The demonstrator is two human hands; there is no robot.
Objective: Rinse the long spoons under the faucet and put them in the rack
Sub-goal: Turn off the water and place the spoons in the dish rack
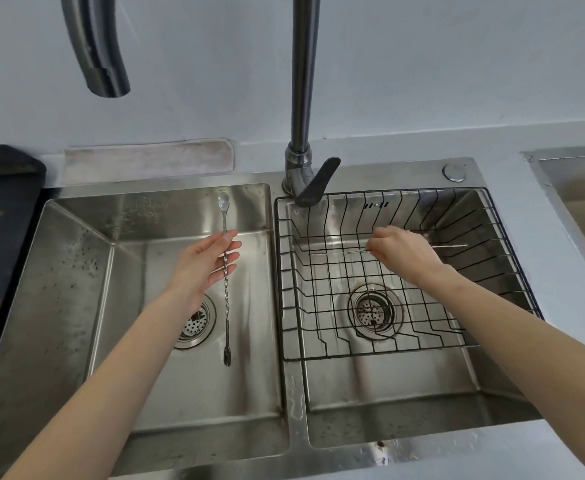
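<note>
A steel double sink [76,306] fills the view, set into a pale table [512,168]. The black wire rack [318,355] sits in the right basin, and the faucet [301,98] rises between the basins with its spout [100,57] over the left one; no water shows. A dark tray [0,220] lies to the left.

The left hand [204,265] pinches one long spoon [226,299] in its grip near the upper shaft, bowl up, forked end hanging above the left drain [194,320]. The right hand [405,254] holds a second spoon [339,251] closed in its grip, level over the rack.

Both spoons look light, stiff, thin and likely slippery when wet; the twisted shaft offers the surest hold. The rack's wide gaps could let a thin spoon slip through unless laid across the wires.
</note>
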